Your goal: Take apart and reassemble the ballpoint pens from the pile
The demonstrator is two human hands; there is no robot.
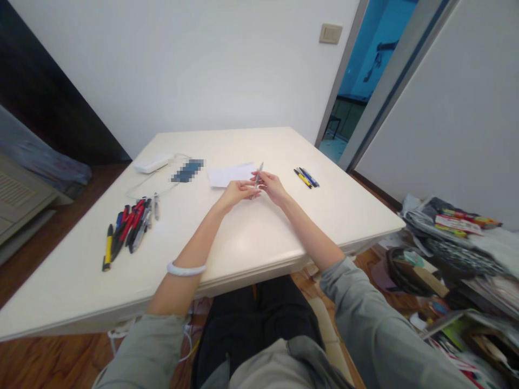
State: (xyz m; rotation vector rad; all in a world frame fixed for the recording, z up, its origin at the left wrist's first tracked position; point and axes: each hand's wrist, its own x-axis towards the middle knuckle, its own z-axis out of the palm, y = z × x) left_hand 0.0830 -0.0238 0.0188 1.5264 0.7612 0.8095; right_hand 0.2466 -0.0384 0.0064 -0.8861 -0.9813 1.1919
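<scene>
Though indistinct, probably pen between fingers.

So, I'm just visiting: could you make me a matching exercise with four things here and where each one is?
1. silver pen
2. white paper
3. pale bangle
4. large bunch of pens

A. just beyond the left hand
B. toward the left side of the table
C. between the left hand and the right hand
D. around the left forearm

Pairs: 1-C, 2-A, 3-D, 4-B
</scene>
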